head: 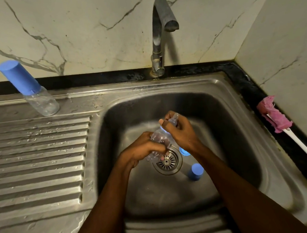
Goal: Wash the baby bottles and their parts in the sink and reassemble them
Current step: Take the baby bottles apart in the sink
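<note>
Over the sink basin (pixel 226 123), my left hand (pixel 143 149) grips the body of a clear baby bottle (pixel 161 138), tilted up to the right. My right hand (pixel 178 128) is closed around its top end, where a clear teat (pixel 174 119) shows between the fingers with a bit of blue collar under it. A blue cap (pixel 195 171) stands on the basin floor right of the drain (pixel 167 162). Another blue part (pixel 184 151) lies partly hidden under my right wrist. A second bottle with a blue cap (pixel 30 88) stands assembled on the drainboard's far left.
The tap (pixel 160 35) rises behind the basin, with no water running. The ribbed, wet drainboard (pixel 37 158) fills the left. A bottle brush with a pink head and white handle (pixel 277 118) lies on the black counter edge at right. Marble walls close the back and right.
</note>
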